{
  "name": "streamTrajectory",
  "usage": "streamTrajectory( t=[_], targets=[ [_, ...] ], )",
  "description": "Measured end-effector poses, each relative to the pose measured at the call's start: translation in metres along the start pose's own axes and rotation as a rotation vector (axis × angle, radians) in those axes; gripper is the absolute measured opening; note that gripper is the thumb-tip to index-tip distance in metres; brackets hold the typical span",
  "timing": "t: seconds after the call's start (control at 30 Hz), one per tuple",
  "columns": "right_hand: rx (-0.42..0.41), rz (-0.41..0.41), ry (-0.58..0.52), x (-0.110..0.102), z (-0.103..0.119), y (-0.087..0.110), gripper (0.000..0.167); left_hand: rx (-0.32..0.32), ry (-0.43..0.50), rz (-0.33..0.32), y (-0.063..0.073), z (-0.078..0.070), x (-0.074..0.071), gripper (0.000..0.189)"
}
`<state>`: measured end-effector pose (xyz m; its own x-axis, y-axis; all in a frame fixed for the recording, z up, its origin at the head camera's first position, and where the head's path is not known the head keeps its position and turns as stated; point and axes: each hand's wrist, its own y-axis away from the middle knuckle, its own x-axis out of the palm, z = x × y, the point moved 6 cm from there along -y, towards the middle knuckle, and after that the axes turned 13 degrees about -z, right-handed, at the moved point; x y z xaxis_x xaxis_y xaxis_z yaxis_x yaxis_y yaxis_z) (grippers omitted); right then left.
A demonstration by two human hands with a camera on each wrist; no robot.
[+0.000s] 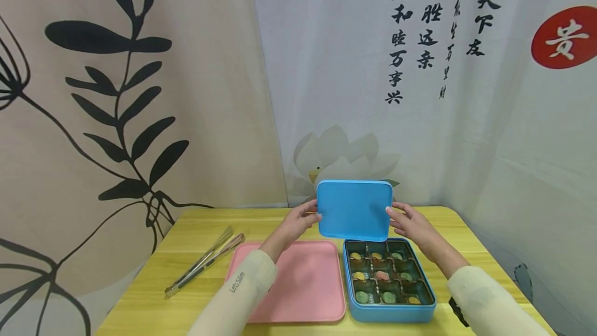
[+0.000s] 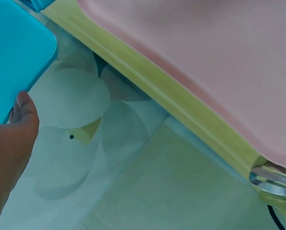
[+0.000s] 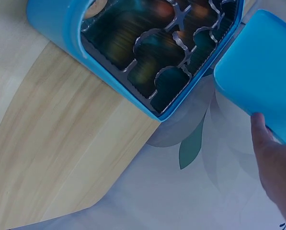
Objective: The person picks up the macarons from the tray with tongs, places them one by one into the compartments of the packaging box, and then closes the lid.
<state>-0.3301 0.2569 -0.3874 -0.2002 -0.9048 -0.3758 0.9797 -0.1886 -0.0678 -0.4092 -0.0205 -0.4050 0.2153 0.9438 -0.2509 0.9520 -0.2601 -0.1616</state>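
A blue rectangular lid (image 1: 355,210) is held up on edge above the back of the table, its broad face toward the head camera. My left hand (image 1: 297,224) grips its left side, thumb on the near face; my right hand (image 1: 412,226) grips the right side the same way. Just below the lid stands the blue box (image 1: 392,315), uncovered, with a dark divided insert (image 1: 383,263). Its compartments hold small round pieces in yellow, green and pink. The right wrist view shows the right thumb at the edge of the lid (image 3: 262,72).
Left of the box lies a pink tray (image 1: 308,284). Metal tongs (image 1: 205,263) lie further left on the yellow wood-grain table (image 1: 144,294), one end near the tray's corner. A printed curtain (image 1: 224,92) hangs close behind the table's far edge.
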Motion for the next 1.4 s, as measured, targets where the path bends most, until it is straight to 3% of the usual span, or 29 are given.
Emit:
streamTrajectory(
  t=[0.4,0.67,0.9,1.2,1.4],
  targets=[
    [0.015,-0.011,0.056,0.001,-0.003,0.002,0.089,-0.075,-0.041,-0.032,0.005,0.000,0.002,0.074],
    [-0.001,-0.006,0.038,-0.001,-0.002,0.004,0.090,-0.076,-0.042,-0.050,0.005,0.003,0.003,0.071],
    [-0.063,0.037,-0.013,0.002,0.000,0.001,0.084,-0.057,-0.031,-0.066,0.006,0.003,0.003,0.070],
    [-0.019,0.030,-0.027,0.002,-0.006,0.004,0.089,-0.055,0.002,-0.070,0.005,0.004,0.005,0.068],
    [-0.008,0.030,-0.022,0.002,-0.010,0.009,0.078,-0.070,0.004,-0.070,0.006,0.006,0.007,0.064]
  ],
)
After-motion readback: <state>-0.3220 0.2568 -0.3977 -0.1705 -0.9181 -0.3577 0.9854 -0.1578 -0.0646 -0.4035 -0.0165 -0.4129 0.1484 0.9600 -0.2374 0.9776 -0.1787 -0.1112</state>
